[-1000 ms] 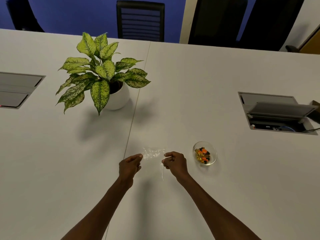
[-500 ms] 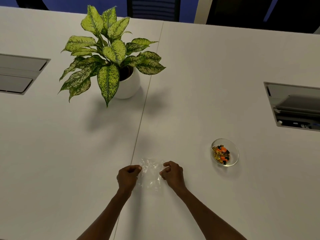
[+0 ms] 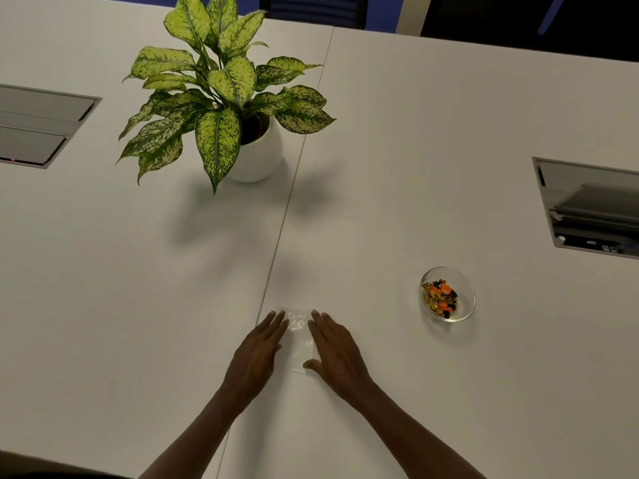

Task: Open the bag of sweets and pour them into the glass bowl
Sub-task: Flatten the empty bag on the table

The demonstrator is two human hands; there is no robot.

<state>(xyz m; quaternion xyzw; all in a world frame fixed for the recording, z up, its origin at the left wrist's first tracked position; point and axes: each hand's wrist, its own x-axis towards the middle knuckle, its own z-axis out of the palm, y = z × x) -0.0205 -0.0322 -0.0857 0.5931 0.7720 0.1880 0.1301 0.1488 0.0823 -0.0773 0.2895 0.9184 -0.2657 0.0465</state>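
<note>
A clear, empty plastic bag (image 3: 299, 340) lies flat on the white table (image 3: 380, 167), right of the seam. My left hand (image 3: 257, 354) rests palm down on its left edge, fingers stretched out. My right hand (image 3: 337, 352) lies flat on its right edge, fingers spread. Neither hand grips anything. To the right stands a small glass bowl (image 3: 465, 299) with orange, yellow and black wrapped sweets (image 3: 441, 294) inside.
A potted plant (image 3: 224, 98) in a white pot stands at the back left of the seam. Recessed cable boxes sit in the table at the left (image 3: 38, 126) and right (image 3: 587, 209). Dark chairs line the far edge.
Both hands held the bag up by its top corners, then lowered it. Now the bag lies on the table and both hands have let go and lie flat on its edges.
</note>
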